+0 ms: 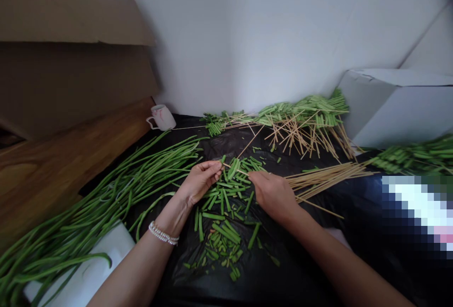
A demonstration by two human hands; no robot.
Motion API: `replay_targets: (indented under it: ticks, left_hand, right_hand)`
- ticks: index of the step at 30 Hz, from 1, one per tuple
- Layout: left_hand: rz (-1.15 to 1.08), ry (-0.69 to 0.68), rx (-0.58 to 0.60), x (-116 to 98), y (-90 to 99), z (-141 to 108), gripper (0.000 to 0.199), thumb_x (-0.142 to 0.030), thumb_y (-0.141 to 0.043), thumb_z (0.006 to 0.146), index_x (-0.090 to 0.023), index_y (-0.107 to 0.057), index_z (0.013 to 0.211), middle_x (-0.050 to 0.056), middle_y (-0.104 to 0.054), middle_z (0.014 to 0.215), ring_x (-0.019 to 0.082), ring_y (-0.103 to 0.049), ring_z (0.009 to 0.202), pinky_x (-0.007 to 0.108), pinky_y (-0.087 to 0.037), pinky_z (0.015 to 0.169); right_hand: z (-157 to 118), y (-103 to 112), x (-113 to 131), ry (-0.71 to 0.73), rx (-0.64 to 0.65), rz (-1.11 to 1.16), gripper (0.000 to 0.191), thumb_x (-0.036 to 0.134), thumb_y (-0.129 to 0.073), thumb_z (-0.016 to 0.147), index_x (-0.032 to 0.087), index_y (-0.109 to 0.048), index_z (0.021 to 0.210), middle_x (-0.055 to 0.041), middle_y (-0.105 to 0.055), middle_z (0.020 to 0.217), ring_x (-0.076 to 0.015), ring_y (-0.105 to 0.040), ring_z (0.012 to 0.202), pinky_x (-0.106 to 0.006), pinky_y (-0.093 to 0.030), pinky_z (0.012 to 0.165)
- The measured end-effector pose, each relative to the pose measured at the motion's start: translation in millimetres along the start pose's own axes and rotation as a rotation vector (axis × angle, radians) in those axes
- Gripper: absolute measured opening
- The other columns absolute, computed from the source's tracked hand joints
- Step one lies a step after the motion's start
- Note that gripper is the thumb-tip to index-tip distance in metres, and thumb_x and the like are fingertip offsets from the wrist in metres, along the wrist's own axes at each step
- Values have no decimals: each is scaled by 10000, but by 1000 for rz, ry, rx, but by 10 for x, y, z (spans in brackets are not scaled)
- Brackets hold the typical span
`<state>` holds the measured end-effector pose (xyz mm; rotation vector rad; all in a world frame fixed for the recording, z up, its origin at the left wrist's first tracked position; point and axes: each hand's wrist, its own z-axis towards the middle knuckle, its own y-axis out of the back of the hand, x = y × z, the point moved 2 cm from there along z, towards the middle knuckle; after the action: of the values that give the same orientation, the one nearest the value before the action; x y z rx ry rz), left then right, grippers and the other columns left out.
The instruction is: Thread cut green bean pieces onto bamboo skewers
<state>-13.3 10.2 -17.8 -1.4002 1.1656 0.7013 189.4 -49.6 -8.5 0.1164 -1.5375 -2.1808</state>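
My left hand (203,179), with a beaded bracelet at the wrist, pinches a short green bean piece (223,159) at the left tip of a thin wooden skewer (242,172). My right hand (272,194) is closed on the skewer's other end. Between the hands, light green bean pieces (233,169) sit on the skewer. Cut bean pieces (226,234) lie loose below and around the hands on black plastic sheeting (283,269). A bundle of bare skewers (325,178) lies just right of my right hand.
Long whole beans (116,194) spread over the left side, partly on a white object (102,269). At the back stand a mug (163,117) and heaped skewered beans (304,109). A cardboard box (78,62) is left, a white box (399,104) right.
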Motion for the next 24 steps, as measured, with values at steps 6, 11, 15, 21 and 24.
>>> replay_targets:
  ticks: [6, 11, 15, 21, 24]
  left_hand:
    - [31, 11, 22, 19, -44, -24, 233, -239, -833, 620, -104, -721, 772, 23, -664, 743, 36, -546, 588, 154, -455, 601]
    - [56, 21, 34, 54, -105, -46, 232, -256, -840, 601, -115, -717, 739, -15, -616, 670, 31, -515, 543, 166, -440, 578]
    - [62, -15, 35, 32, -120, -60, 235, -263, -839, 601, -120, -707, 733, -17, -615, 688, 39, -523, 569, 174, -446, 596]
    - [161, -88, -42, 45, -115, -61, 289, -225, -869, 525, -135, -679, 723, -15, -646, 662, 58, -535, 555, 186, -431, 572]
    - [196, -87, -63, 65, -100, -46, 281, -241, -869, 523, -138, -678, 702, -7, -657, 641, 74, -550, 553, 204, -441, 583]
  right_hand:
    - [6, -39, 6, -3, -3, 106, 272, 171, -356, 939, 191, -626, 959, -33, -676, 880, -134, -605, 810, -228, -386, 721]
    - [20, -55, 29, -10, 5, 141, 276, 180, -351, 946, 194, -625, 973, -35, -678, 887, -137, -610, 850, -226, -389, 748]
    - [23, -30, 39, 5, -9, 57, 287, 193, -349, 949, 199, -629, 1013, -30, -676, 876, -139, -608, 798, -231, -384, 698]
    - [-5, -38, 22, 71, -79, -56, 296, 165, -381, 932, 201, -628, 1091, -27, -681, 871, -133, -596, 750, -234, -380, 665]
    - [-18, -58, 23, 111, -113, -74, 298, 153, -404, 918, 186, -625, 1115, -35, -683, 880, -137, -598, 767, -233, -388, 678]
